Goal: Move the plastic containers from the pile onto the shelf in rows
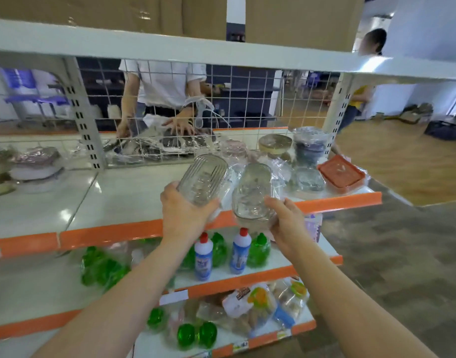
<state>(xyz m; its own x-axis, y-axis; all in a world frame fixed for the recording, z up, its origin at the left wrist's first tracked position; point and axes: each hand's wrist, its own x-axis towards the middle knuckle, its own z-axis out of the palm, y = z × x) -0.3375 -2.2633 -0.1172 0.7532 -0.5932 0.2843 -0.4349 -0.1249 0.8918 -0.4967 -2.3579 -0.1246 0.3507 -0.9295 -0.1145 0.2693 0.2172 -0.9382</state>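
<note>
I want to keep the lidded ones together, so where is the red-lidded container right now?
The red-lidded container sits at the right end of the white shelf, by its orange front edge, right of the wrapped clear containers.

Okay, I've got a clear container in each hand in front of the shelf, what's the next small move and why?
Probably set the left hand's clear container down on the bare white shelf to the left of the pile. Both hands are full, the right hand holding a wrapped container above the orange shelf edge, and that open stretch looks like the nearest room to start a row.
</note>
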